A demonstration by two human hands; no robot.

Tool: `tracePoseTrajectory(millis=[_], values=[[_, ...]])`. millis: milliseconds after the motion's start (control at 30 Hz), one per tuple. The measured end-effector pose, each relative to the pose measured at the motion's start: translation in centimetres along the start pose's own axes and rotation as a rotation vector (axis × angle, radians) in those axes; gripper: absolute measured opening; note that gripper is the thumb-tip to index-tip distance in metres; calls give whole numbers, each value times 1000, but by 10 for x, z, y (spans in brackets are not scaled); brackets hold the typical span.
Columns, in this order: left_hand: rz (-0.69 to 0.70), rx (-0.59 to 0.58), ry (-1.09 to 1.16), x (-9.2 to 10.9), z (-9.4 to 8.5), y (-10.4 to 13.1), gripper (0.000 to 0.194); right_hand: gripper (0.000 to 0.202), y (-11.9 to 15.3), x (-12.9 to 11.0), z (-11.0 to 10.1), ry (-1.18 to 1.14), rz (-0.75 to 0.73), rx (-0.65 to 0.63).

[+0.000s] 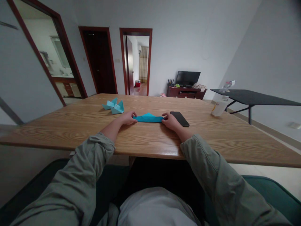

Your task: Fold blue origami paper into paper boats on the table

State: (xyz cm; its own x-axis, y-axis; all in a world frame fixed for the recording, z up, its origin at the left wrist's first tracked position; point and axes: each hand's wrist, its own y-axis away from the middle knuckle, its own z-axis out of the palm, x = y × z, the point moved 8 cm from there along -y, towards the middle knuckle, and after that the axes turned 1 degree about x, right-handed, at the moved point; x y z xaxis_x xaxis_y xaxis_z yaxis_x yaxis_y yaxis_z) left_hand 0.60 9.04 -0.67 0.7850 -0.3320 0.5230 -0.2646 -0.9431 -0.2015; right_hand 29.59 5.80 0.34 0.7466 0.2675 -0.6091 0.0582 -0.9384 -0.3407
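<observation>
A blue sheet of folded paper [149, 119] stretches between my hands over the wooden table [150, 141]; its front is a long flat band, with a small triangular peak rising behind the middle. My left hand [127, 118] pinches the band's left end between thumb and fingers. At the right end, my right hand [171, 121] grips the paper the same way. Beyond my left hand sit folded light-blue paper boats [117, 107], close together. A black phone [180, 119] lies flat just beside my right hand, partly behind it.
A whitish translucent cup [219, 107] stands towards the table's right end. Past it is a black folding table [254, 96] with a clear plastic item on top. A television [188, 78] rests on a dark red cabinet by the far wall. Green chair parts show below the near edge.
</observation>
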Motion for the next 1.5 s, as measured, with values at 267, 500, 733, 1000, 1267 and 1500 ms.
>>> tracePoseTrajectory(millis=[267,500,733,1000,1267,1500], values=[[-77,-7,364,-4,-1,0,28,17,2,-8,-5,74,48,-57],[-191,23,624,-14,-5,5,28,14,2,-7,-1,78,64,-64],[-107,-71,495,-3,-2,6,57,14,1,-8,1,102,53,-63],[-10,-119,361,5,1,5,44,13,4,-11,-1,98,40,-67],[0,-38,322,4,-3,5,38,14,0,-6,0,77,67,-56],[-7,11,344,3,-6,5,35,22,3,-9,-8,26,96,-84]])
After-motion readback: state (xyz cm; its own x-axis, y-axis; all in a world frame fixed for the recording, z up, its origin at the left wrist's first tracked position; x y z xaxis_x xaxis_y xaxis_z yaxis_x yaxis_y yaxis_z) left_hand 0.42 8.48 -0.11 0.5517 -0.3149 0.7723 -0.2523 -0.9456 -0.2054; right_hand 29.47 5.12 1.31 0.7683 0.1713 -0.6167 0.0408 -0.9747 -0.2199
